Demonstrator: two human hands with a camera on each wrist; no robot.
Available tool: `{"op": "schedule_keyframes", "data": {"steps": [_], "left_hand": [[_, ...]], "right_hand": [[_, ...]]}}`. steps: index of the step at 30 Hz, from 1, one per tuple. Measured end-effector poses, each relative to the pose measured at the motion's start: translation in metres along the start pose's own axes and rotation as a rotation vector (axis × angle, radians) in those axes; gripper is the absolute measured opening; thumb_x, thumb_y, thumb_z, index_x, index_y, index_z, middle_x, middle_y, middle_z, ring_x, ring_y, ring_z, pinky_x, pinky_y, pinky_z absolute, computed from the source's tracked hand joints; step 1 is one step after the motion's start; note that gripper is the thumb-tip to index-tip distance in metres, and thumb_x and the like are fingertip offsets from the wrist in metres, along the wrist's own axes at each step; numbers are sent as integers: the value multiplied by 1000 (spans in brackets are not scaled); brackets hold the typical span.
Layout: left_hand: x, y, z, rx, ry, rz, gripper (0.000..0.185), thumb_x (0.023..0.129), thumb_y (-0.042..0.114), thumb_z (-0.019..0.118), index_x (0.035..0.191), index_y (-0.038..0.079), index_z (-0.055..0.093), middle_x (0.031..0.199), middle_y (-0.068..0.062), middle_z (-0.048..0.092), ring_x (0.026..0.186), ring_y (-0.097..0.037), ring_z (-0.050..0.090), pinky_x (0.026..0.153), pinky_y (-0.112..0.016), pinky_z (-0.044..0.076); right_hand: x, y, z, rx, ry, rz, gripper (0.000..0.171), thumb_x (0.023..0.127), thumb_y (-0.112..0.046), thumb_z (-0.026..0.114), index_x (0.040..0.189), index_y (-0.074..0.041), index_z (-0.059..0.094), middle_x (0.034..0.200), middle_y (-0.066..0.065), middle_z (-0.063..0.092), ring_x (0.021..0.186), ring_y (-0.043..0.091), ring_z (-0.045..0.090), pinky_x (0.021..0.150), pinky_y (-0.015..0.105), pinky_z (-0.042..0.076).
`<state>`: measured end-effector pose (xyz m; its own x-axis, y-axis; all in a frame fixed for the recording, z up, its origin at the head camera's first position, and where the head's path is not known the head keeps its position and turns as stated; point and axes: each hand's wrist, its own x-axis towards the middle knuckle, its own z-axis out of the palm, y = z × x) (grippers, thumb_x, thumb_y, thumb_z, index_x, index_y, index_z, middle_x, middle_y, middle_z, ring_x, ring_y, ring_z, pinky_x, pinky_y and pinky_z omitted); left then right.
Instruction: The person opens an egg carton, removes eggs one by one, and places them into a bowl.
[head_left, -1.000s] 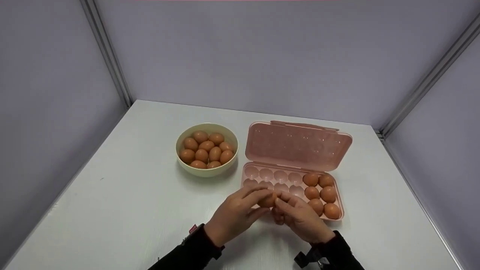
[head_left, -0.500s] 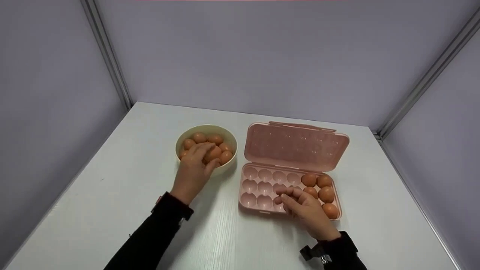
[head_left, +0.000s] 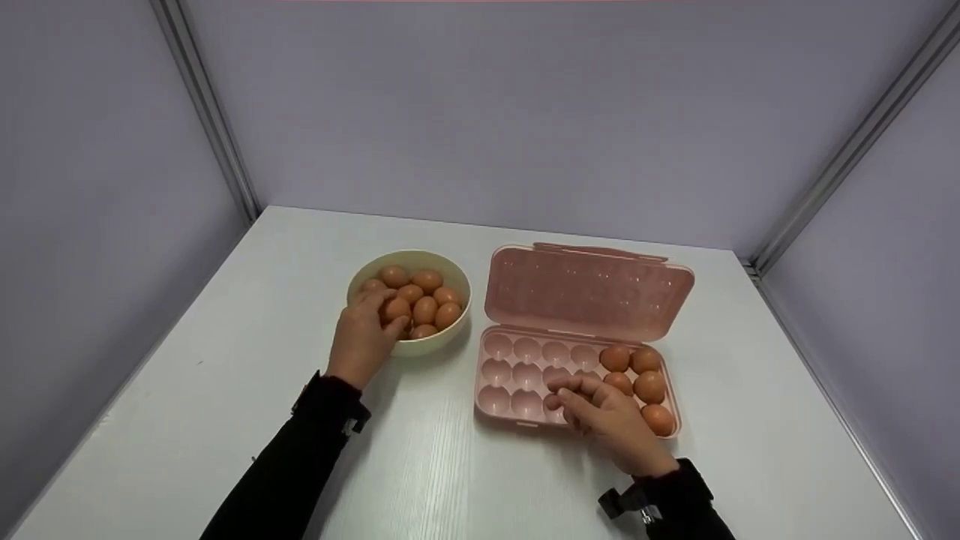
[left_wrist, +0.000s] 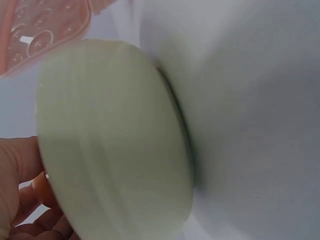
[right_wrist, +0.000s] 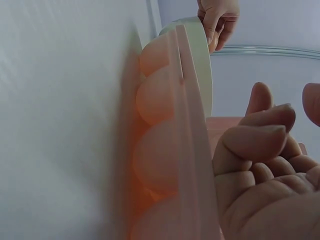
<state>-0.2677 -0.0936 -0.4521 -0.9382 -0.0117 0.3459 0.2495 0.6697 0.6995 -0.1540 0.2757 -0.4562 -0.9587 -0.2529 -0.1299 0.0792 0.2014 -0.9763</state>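
Pinching a brown egg (head_left: 396,309) at the cream round bowl's (head_left: 442,341) near rim, left hand (head_left: 360,341) lifts it out, while right hand (head_left: 604,420), fingers curled, grip contents indiscernible, rests over the pink plastic egg tray's (head_left: 517,375) near edge.

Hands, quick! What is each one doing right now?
Left hand: fingers curled round an egg in the bowl.
Right hand: over the egg tray, fingers loosely curled; whether it holds an egg cannot be told.

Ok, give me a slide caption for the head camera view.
Left hand grips an egg in the bowl; right hand rests over the open carton.
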Motion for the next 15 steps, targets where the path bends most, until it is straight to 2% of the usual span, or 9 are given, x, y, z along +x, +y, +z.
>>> {"op": "schedule_keyframes", "data": {"steps": [4, 9, 15], "left_hand": [[1, -2, 0, 18, -30, -30, 43, 95, 12, 81, 134, 0, 66, 141, -24, 65, 136, -41, 60, 116, -55, 48], [3, 1, 0, 79, -89, -48, 46, 98, 16, 79, 138, 0, 64, 142, -24, 64, 137, -41, 59, 117, -56, 47], [4, 5, 3, 127, -112, -67, 48, 98, 22, 79, 137, -3, 63, 139, -25, 65, 133, -41, 61, 114, -56, 49]], "right_hand": [[0, 0, 1, -3, -4, 0, 53, 108, -33, 64, 142, 7, 58, 112, 8, 75, 79, 9, 53, 71, 20, 46], [-1, 1, 1, -17, -1, 5, 52, 108, -34, 64, 141, 6, 59, 109, 2, 75, 79, 9, 54, 70, 20, 47], [-1, 2, 0, -24, 5, 11, 52, 108, -34, 64, 141, 6, 60, 108, -1, 76, 79, 8, 55, 70, 19, 47]]}}
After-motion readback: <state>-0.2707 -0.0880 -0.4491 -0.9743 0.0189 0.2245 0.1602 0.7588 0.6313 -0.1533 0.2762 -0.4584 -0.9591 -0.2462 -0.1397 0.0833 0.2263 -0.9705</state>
